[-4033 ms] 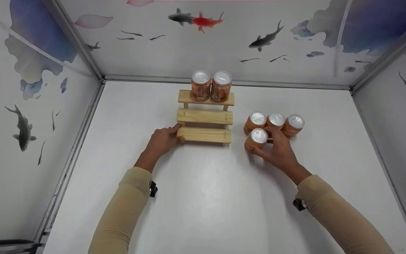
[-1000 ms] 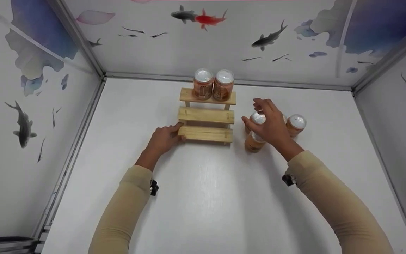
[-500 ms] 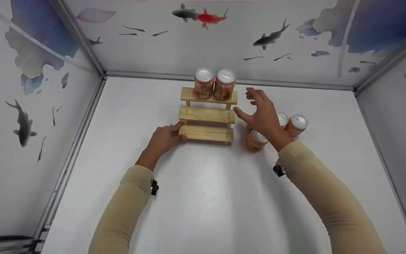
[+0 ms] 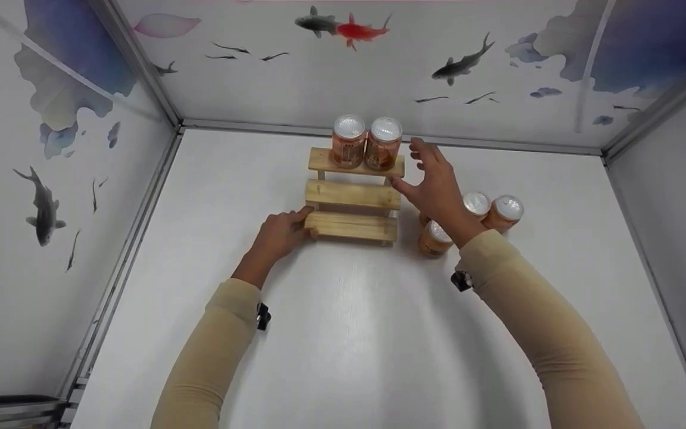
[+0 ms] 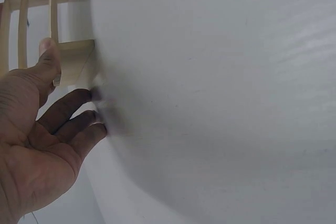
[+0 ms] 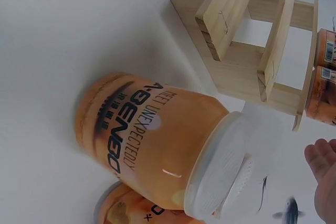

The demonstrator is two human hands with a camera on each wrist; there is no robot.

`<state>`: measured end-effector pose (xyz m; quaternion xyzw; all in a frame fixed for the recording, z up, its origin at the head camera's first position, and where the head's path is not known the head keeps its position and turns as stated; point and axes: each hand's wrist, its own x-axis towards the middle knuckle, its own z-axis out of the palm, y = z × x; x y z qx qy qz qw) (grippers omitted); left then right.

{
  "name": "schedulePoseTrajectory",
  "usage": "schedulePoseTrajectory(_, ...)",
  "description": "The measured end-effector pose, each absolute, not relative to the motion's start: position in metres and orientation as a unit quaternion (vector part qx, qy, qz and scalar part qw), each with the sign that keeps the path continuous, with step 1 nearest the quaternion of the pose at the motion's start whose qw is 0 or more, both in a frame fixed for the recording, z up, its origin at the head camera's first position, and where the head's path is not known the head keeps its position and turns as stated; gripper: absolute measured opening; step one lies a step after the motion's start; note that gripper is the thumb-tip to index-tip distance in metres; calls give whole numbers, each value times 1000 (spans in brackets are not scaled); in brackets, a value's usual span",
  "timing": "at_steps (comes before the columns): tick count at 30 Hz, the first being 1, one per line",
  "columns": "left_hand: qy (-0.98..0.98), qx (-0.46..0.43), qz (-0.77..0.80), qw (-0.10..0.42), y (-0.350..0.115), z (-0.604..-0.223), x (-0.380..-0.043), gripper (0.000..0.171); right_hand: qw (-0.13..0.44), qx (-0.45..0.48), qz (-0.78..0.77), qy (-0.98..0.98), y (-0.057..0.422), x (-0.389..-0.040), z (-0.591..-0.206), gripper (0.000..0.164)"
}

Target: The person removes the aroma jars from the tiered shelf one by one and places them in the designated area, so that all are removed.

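A three-step wooden rack (image 4: 352,195) stands on the table, its upper step bearing two orange jars (image 4: 383,146) with shiny lids. My left hand (image 4: 277,235) holds the left end of the lowest step; in the left wrist view the thumb (image 5: 47,59) is on the step's end and the fingers curl below. Beside the right end of the upper step, my right hand (image 4: 435,185) hovers with thumb and fingers spread, holding nothing. Under its wrist stand several more jars, the front one (image 4: 435,241) partly covered. The right wrist view shows a printed jar (image 6: 152,135) up close.
Right of the rack, other jars (image 4: 504,213) stand close together on the white table (image 4: 343,345). Panels printed with fish (image 4: 462,62) enclose the table at the back and both sides. A metal rail (image 4: 248,125) runs along the back edge.
My right hand has let go of the front jar, risen over the group and moved left and back to the rack's upper step. My left hand stays at the rack.
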<state>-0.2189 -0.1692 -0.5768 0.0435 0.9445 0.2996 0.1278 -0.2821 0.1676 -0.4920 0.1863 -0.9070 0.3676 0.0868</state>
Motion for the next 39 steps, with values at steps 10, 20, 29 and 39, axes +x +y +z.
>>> schedulePoseTrajectory(10, 943, 39, 302, 132, -170, -576, -220, 67, 99, 191, 383, -898, 156, -291, -493, 89)
schedulePoseTrajectory(20, 941, 39, 311, 128, -168, -580, -221, 62, 94, 172, 397, -896, 146, -299, -488, 88)
schedulePoseTrajectory(29, 941, 46, 312, 119, -169, -578, -219, 62, 113, 176, 386, -899, 137, -306, -483, 89)
schedulePoseTrajectory(39, 946, 58, 298, 109, -169, -578, -220, 60, 116, 160, 405, -892, 131, -309, -485, 86)
